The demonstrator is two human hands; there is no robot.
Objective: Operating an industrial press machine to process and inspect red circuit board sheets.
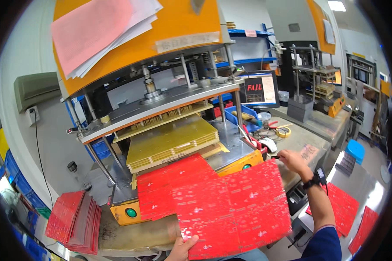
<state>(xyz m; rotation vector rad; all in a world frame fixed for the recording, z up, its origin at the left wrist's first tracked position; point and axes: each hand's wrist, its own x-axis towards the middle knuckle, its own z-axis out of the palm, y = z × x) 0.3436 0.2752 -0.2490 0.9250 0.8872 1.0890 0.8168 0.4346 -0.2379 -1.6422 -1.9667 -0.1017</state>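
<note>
My left hand [184,249] is closed on the near left corner of a red circuit board panel [235,213], thumb on top. The panel is tilted up in front of me. My right hand [294,162] is closed beside its far right corner, with a small dark tip showing at the fingers; what it holds is not clear. Partly under the held panel, another red panel [178,182] lies at the front of a press. Behind it sits a yellow layered test fixture [174,141] on the press bed, below a raised plate with pins [161,119].
A stack of red panels [74,222] stands at the left. More red panels [342,206] lie on a metal table at the right. Green buttons [130,212] sit on the press front. A monitor [259,89], white mouse [268,144] and blue bin [244,117] are beyond my right hand.
</note>
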